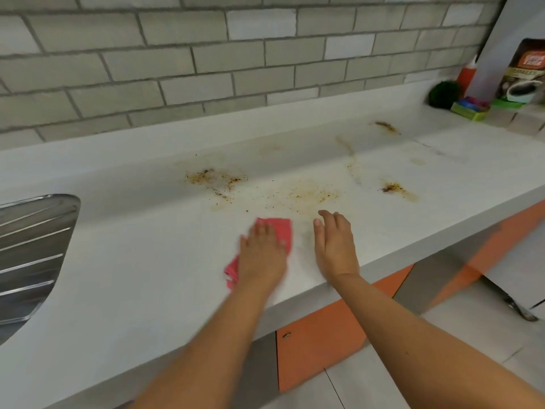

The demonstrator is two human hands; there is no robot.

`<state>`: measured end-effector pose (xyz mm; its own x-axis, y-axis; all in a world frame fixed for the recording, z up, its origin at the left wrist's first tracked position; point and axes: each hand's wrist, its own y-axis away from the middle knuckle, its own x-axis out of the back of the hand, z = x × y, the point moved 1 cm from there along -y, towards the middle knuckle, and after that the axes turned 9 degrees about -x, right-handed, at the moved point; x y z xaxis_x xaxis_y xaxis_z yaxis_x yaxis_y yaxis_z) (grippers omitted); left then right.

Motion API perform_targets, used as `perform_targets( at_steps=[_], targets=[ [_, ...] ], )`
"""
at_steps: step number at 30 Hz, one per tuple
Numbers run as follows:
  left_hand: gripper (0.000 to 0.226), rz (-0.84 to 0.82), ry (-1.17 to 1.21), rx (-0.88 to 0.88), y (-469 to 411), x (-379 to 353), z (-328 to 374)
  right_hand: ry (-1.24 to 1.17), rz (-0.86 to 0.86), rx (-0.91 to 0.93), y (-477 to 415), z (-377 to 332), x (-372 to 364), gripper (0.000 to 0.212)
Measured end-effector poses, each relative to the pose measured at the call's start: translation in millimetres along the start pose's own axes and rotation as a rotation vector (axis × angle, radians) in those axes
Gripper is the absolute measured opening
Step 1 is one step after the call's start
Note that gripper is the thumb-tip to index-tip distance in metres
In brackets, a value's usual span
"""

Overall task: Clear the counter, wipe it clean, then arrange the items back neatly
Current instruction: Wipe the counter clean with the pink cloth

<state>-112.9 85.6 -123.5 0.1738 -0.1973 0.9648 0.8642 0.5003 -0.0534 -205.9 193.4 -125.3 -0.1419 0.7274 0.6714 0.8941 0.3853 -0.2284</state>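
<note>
The bag [522, 72] at the far right carries a red label, but its writing is too blurred to read; it may be coffee. My white counter [147, 261] is spattered with brown stains [300, 196] below a grey brick wall [177, 60], with a steel sink [32, 246] at the left and orange doors [321, 340] underneath. My left hand [262, 255] presses flat on the red cloth [280, 231] near the front edge; the cloth's long axis runs from near-left to far-right. My right hand [334, 246] is spread loosely just beside it.
</note>
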Motion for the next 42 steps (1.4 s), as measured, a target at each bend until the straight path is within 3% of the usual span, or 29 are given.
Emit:
perform_targets(
  at_steps=[4, 10, 14, 20, 27, 30, 32, 37, 39, 42],
  targets=[
    [0.054, -0.045, 0.005, -0.088, 67, 5, -7, 0.139, -0.081, 0.048, -1, 3, -1, 0.053],
    [0.054, 0.031, -0.030, 0.276, 82, 42, -134, 0.257, -0.271, 0.222, 18, -24, -17, 0.047],
    [0.055, 0.102, -0.058, 0.424, 40, 48, -153, 0.301, -0.403, 0.265, 29, -43, -33, 0.047],
    [0.050, -0.005, 0.038, 0.010, 52, 40, -131, 0.384, -0.418, 0.182, 29, -55, -31, 0.049],
    [0.049, 0.078, -0.032, 0.283, -11, 75, -275, 0.717, -0.628, 0.060, 10, -94, -44, 0.077],
    [0.050, 0.074, -0.037, 0.338, -51, 80, -289, 0.782, -0.667, 0.022, 5, -102, -53, 0.084],
    [0.051, 0.068, -0.015, 0.285, -75, 75, -267, 0.810, -0.681, -0.009, -3, -110, -60, 0.087],
    [0.051, -0.056, 0.031, -0.153, -40, 47, -196, 0.798, -0.708, -0.070, -12, -119, -67, 0.085],
    [0.051, -0.022, 0.040, -0.163, -30, 56, -221, 0.790, -0.702, -0.081, -12, -120, -65, 0.082],
    [0.050, 0.037, -0.014, 0.020, -66, 73, -289, 0.762, -0.700, -0.118, -11, -124, -62, 0.085]
  ],
)
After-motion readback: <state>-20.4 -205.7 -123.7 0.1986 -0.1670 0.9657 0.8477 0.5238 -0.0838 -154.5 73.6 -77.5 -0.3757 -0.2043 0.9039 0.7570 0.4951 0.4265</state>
